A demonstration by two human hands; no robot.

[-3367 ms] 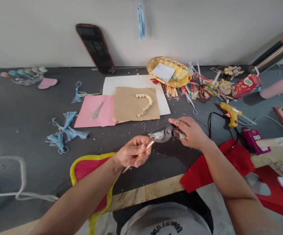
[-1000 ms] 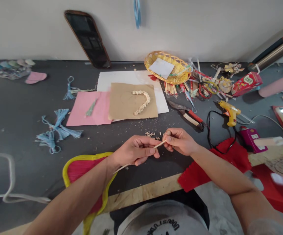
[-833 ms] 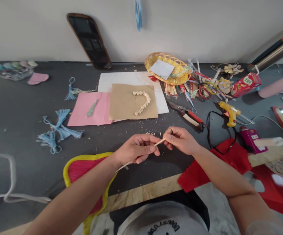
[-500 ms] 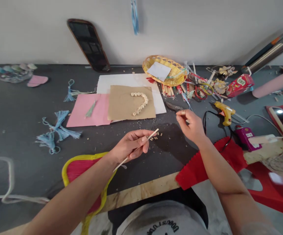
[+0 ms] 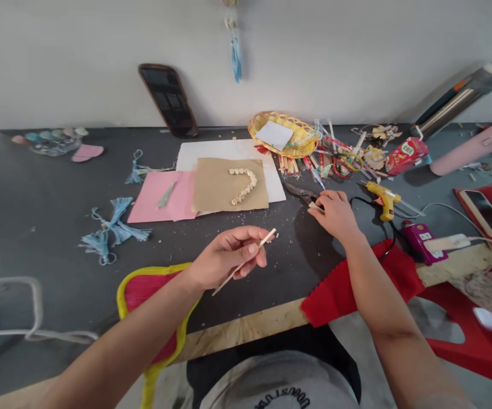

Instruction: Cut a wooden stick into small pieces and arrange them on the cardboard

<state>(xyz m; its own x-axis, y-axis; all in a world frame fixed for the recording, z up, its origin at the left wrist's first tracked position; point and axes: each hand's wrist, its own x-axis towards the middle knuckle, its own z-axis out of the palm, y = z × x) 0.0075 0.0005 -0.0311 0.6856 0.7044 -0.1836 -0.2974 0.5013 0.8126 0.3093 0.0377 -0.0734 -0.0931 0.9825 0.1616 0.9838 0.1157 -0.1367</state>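
Note:
A thin pale stick point(image 5: 234, 275) is pinched in my left hand point(image 5: 231, 255), its tip pointing up to the right. Beside that tip lie tiny cut pieces point(image 5: 277, 235) on the dark table. My right hand point(image 5: 335, 215) is closed over the handles of the pliers-like cutters point(image 5: 300, 191), whose dark jaws point left. Behind my hands, a curved row of small pale pieces point(image 5: 252, 183) rests on brown cardboard point(image 5: 212, 184), which overlaps pink paper point(image 5: 147, 199) and white paper point(image 5: 275, 179).
A yellow basket point(image 5: 305, 149) stands at the back beside scattered sticks. Rightward are a yellow glue gun point(image 5: 381, 199), red carton point(image 5: 407, 155), pink bottle point(image 5: 463, 149) and purple adapter point(image 5: 420, 241). Blue tassels point(image 5: 118, 224) lie left; a phone point(image 5: 169, 101) leans on the wall.
My right hand has moved onto the cutters' handles and closed on them. My left hand still holds the stick. The camera view has shifted slightly.

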